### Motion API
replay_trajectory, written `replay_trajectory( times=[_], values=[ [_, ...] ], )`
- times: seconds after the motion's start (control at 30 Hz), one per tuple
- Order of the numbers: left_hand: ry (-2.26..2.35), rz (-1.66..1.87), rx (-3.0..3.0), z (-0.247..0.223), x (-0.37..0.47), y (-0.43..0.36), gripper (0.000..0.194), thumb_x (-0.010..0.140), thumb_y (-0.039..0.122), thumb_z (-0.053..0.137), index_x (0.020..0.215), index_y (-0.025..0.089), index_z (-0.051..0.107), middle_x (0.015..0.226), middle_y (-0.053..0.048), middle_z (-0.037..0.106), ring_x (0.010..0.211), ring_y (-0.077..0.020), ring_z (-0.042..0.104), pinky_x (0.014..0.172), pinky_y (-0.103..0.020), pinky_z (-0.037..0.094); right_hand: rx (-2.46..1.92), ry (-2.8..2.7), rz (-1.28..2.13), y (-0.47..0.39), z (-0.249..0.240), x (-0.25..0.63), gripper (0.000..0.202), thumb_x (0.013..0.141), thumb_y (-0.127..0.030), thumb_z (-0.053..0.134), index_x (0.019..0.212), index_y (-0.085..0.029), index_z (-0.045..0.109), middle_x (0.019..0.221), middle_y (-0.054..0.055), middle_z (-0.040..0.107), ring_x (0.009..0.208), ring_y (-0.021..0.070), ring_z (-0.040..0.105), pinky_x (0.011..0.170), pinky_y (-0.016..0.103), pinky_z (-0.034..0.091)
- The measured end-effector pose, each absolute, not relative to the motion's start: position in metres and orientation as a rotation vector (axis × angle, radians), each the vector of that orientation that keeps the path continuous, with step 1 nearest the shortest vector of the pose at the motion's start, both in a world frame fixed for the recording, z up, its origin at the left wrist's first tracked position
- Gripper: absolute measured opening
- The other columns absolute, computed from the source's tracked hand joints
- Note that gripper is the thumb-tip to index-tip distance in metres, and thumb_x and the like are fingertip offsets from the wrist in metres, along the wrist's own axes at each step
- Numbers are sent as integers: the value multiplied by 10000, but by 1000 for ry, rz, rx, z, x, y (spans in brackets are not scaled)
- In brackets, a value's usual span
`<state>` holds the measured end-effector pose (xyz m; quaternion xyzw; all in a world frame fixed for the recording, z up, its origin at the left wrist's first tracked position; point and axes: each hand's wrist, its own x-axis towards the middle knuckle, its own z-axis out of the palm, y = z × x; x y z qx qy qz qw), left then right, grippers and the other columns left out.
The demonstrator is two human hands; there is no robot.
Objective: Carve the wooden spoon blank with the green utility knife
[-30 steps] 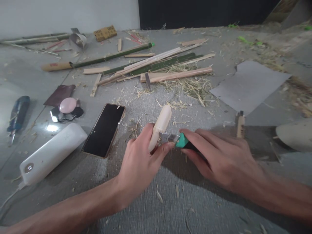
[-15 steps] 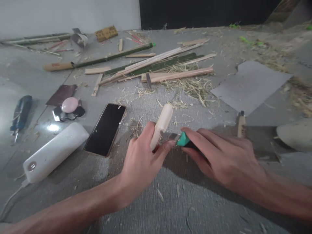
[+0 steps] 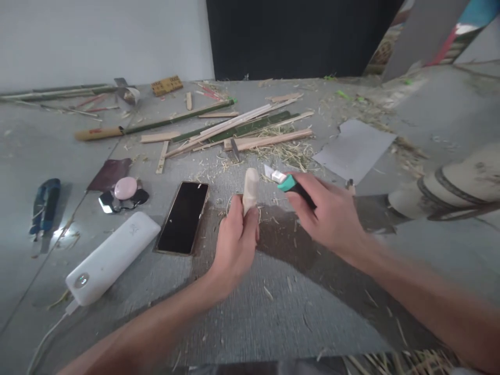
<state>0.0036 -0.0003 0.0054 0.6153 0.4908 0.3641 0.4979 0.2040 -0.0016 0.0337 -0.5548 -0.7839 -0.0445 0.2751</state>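
My left hand (image 3: 236, 242) is closed round the lower part of a pale, whittled piece of wood (image 3: 251, 187) with a rounded top, which stands nearly upright. In my right hand (image 3: 328, 216) is a utility knife (image 3: 288, 183) with a teal and black body. Its blade points up and to the left, apart from the wood. Left of my left hand lies a dark-screened phone (image 3: 183, 217) on the floor. The lower end of the wood is hidden by my fingers.
A white power bank (image 3: 113, 258) with a cable, pliers (image 3: 45, 205) and a pink oval object (image 3: 125, 188) lie at left. Bamboo and wood strips (image 3: 242, 125), shavings and a grey sheet (image 3: 356, 148) are farther back. A thick pale cylinder (image 3: 449, 185) is at right.
The knife blade has come away from the wood, and my right hand has lifted up. The wood is turned more upright in my left hand. The camera view has tilted up.
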Motion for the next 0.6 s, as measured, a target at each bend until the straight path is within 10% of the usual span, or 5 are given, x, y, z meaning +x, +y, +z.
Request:
replay_trajectory(
  times=[0.6],
  values=[
    [1203, 854, 1461, 9, 1, 0, 200, 941, 142, 527, 1103, 248, 475, 746, 57, 473, 573, -104, 425, 510, -254, 342, -1396, -2443, -57, -16, 19, 215, 252, 1037, -311, 509, 1262, -214, 571, 1012, 43, 725, 796, 180, 691, 616, 307, 436]
  ],
)
